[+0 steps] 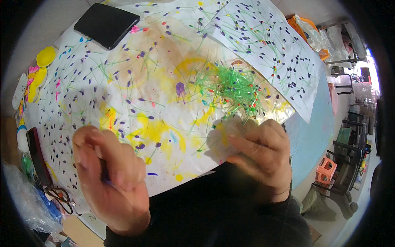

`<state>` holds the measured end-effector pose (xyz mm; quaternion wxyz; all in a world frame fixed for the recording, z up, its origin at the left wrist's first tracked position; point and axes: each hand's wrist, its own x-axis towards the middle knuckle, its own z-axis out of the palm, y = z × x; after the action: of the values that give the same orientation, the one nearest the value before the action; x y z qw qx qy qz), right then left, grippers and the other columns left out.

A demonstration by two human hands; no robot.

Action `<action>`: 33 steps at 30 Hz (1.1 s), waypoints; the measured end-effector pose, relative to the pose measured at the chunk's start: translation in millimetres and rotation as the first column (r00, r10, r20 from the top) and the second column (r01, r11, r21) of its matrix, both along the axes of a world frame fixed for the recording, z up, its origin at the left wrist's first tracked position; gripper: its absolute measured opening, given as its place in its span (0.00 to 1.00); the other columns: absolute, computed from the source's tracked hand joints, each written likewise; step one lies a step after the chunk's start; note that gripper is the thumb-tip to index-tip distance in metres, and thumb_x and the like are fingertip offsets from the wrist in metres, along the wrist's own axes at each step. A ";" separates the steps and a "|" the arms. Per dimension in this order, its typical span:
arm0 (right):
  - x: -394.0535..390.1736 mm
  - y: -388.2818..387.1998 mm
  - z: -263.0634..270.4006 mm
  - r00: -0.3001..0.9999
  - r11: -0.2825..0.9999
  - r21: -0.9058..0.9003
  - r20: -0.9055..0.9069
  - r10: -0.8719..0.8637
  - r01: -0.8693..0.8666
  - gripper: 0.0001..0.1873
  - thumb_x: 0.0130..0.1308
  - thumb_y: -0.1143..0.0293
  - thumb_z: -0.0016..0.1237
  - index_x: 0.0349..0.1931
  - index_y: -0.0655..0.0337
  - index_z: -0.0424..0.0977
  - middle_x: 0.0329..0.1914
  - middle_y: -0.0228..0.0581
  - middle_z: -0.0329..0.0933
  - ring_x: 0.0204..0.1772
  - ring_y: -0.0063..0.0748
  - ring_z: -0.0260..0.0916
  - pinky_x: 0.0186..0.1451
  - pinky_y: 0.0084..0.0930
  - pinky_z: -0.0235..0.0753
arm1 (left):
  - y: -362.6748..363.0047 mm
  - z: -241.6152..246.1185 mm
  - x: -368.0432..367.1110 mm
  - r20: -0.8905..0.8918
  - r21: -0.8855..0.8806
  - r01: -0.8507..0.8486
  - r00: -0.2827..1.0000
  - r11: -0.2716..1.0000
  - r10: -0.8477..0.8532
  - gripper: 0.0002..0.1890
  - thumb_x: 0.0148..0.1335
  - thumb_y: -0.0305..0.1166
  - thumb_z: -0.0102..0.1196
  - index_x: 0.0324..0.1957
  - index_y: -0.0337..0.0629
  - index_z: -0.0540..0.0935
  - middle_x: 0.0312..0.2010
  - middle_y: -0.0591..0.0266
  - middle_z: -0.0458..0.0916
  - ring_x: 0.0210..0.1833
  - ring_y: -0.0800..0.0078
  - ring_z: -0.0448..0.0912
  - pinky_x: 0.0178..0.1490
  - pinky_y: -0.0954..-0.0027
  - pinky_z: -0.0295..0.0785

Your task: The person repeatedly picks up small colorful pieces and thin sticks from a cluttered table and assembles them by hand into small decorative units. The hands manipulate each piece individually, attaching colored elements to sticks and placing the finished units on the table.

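Note:
My left hand [112,176] is above the near left part of the paint-stained white paper [191,151], its fingers curled in. Something dark shows in the gap of its fingers, too blurred to name. My right hand [265,151] is at the near edge of a heap of thin green stems [236,86] with small red and green tips. Its fingers are bent together and blurred, so a thin stem between them cannot be made out. Many green stems with dark purple tips lie spread over the paper, and more lie on a second white sheet [262,40] at the far right.
A black phone [106,26] lies at the far left, near pink stems [139,29]. Along the left edge are yellow scalloped pieces [45,56], a second phone [38,156] and clear plastic bags [31,197]. Right of the table are an orange crate [304,26] and a pink stool [326,169].

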<state>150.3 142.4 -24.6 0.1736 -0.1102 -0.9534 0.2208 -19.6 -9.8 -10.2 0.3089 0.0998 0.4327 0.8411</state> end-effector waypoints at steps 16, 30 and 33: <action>1.1 -13.8 -8.3 0.997 0.998 -0.026 0.057 0.058 -0.056 0.19 0.37 0.67 0.58 0.36 0.57 0.76 0.27 0.30 0.64 0.30 0.31 0.62 0.33 0.26 0.66 | 4.5 -7.3 2.2 -0.040 -0.032 -0.058 0.998 0.998 0.057 0.10 0.61 0.32 0.41 0.42 0.38 0.66 0.14 0.71 0.57 0.12 0.86 0.51 0.14 0.83 0.44; -1.3 -11.5 -2.4 0.994 0.996 0.063 0.080 -0.076 0.071 0.23 0.38 0.61 0.57 0.40 0.55 0.75 0.31 0.33 0.66 0.35 0.34 0.62 0.38 0.26 0.66 | 1.6 2.8 17.9 -0.525 -0.478 -0.059 0.820 0.877 -0.231 0.05 0.49 0.24 0.54 0.26 0.34 0.71 0.17 0.71 0.65 0.18 0.87 0.56 0.22 0.82 0.49; -3.0 -14.2 -4.0 0.993 0.995 0.056 0.073 -0.092 0.088 0.25 0.35 0.58 0.57 0.39 0.54 0.75 0.32 0.34 0.65 0.37 0.36 0.62 0.39 0.28 0.65 | 0.8 5.6 10.6 -0.517 -0.652 0.035 0.710 0.757 -0.478 0.09 0.42 0.18 0.59 0.28 0.39 0.76 0.18 0.67 0.70 0.17 0.85 0.63 0.22 0.83 0.55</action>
<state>147.3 128.2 -28.6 0.1499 -0.1568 -0.9589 0.1831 -9.1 -9.1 -4.6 0.2720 0.3484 0.7351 0.5140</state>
